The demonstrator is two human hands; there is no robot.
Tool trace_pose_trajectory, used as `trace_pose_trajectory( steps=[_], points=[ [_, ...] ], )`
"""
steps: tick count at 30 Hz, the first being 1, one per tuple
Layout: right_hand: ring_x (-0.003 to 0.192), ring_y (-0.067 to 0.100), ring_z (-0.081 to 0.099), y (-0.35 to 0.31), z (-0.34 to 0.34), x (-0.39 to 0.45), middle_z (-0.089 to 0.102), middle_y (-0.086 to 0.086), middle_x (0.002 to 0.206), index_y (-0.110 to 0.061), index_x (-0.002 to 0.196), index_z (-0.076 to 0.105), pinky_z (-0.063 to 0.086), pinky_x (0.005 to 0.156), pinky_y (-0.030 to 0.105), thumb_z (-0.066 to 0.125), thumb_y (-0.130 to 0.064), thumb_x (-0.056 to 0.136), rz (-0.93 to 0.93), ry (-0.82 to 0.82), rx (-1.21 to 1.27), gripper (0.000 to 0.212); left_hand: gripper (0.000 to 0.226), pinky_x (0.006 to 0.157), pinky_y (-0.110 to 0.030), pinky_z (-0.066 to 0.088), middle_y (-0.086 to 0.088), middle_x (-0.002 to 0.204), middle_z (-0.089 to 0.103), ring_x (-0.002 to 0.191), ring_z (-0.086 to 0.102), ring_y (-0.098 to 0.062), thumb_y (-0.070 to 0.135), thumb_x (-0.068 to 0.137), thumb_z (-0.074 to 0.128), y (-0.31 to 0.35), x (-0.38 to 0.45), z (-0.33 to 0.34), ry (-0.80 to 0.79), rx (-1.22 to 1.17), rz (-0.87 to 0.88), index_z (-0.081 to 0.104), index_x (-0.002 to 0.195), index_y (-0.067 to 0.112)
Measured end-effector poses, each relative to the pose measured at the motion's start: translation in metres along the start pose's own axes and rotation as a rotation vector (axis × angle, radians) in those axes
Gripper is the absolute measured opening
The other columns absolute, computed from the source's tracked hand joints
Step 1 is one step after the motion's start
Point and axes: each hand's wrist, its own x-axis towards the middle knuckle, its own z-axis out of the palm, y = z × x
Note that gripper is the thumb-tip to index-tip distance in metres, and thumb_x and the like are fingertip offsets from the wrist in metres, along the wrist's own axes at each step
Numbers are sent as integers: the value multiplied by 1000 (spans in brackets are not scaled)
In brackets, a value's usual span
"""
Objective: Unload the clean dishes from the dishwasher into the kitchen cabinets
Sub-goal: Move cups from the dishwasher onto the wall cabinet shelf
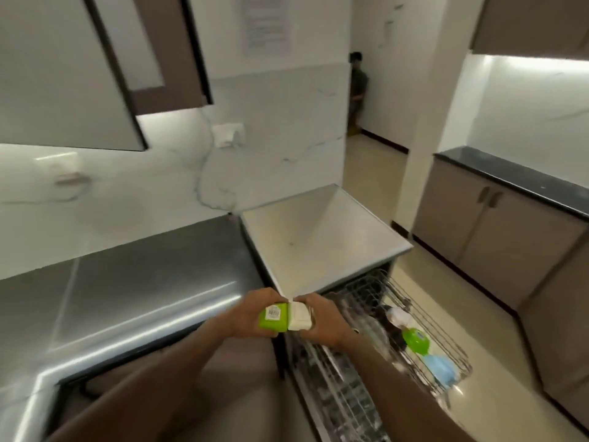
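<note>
A: Biggest first. What's there?
B: Steel table [134, 291] across the left, wall cupboards [63, 68] above it. Dishwasher [318, 237] with a pale flat top just right of the table, door open.
A: Rack?
B: Wire rack [446, 355] pulled out to the right, over the floor [376, 161]. More wire rack lower down, blurred.
A: What's in it?
B: A green lid [414, 337] and a blue plastic piece [441, 371] near the front end, something white [398, 314] behind them. Dark items too, can't tell what.
A: Other side of the room?
B: Low cupboards [497, 244] with a dark top, well apart on the right. A person [358, 87] partly seen in the far doorway.
A: Hands?
B: Close together in front of the dishwasher's top edge, both clamped on one box [285, 317]. Left hand [251, 311] grips the green half with a barcode sticker. Right hand [322, 320] grips the white half, fingers curled round it.
A: Halves joined?
B: Touching at a seam, can't tell if latched.
A: Where's the box?
B: In the air, above the gap between table edge and open dishwasher, resting on nothing.
</note>
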Motion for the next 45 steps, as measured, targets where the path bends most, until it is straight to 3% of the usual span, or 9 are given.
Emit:
trace_pose_trajectory(
  steps=[5, 8, 12, 15, 23, 30, 36, 40, 45],
  points=[
    [100, 12, 64, -105, 56, 53, 66, -7, 113, -23, 128, 65, 52, 84, 29, 80, -37, 60, -250, -146, -28, 71, 67, 85, -12, 44, 11, 112, 68, 99, 64, -2, 33, 64, 92, -12, -120, -85, 130, 107, -222, 67, 126, 28],
    [100, 11, 64, -170, 88, 76, 66, -9, 114, -27, 129, 65, 53, 86, 31, 80, -42, 62, -389, -202, -16, 71, 68, 89, -12, 44, 14, 118, 68, 104, 64, -1, 45, 67, 92, -13, -185, -135, 198, 166, -337, 66, 128, 31],
    [104, 11, 64, -265, 114, 104, 66, -7, 121, -28, 133, 64, 55, 91, 35, 82, -39, 65, -559, -268, -12, 71, 72, 92, -24, 50, 13, 117, 67, 104, 65, -4, 48, 64, 90, -10, -258, -205, 261, 250, -476, 66, 130, 34],
    [112, 20, 65, -335, 119, 134, 67, 3, 126, -19, 137, 63, 52, 95, 35, 82, -39, 65, -699, -283, -69, 77, 74, 93, -23, 47, 13, 120, 67, 107, 63, -3, 46, 64, 93, -8, -296, -259, 317, 318, -523, 65, 132, 33],
    [112, 31, 67, -479, 114, 206, 70, 15, 126, -6, 137, 64, 47, 97, 33, 84, -46, 66, -925, -167, -205, 83, 81, 92, -29, 56, 17, 120, 68, 108, 66, -3, 52, 63, 95, -21, -352, -395, 506, 335, -513, 66, 135, 29],
    [121, 22, 57, -564, 110, 279, 57, 4, 135, -16, 149, 49, 45, 101, 27, 83, -42, 78, -910, -37, -263, 82, 84, 101, -31, 53, 20, 132, 61, 118, 59, -3, 48, 74, 90, -75, -361, -522, 490, 375, -463, 48, 146, 37],
    [126, 28, 54, -676, 79, 345, 55, 11, 140, -9, 151, 42, 38, 99, 26, 78, -29, 88, -968, 102, -246, 76, 65, 94, -36, 56, 17, 124, 64, 110, 63, -5, 53, 75, 87, -96, -379, -663, 645, 481, -408, 55, 131, 40],
    [119, 26, 57, -739, 67, 386, 56, 11, 136, -12, 147, 45, 37, 93, 24, 76, -32, 91, -1007, 212, -228, 67, 60, 89, -30, 55, 15, 117, 66, 103, 64, -6, 48, 78, 87, -98, -388, -737, 637, 590, -401, 58, 128, 34],
    [123, 25, 48, -794, 71, 417, 40, 11, 139, -14, 153, 39, 33, 98, 19, 72, -29, 96, -1031, 272, -228, 67, 64, 99, -40, 54, 3, 124, 65, 112, 64, -15, 43, 83, 84, -115, -397, -804, 670, 605, -349, 58, 137, 21]
  ],
)
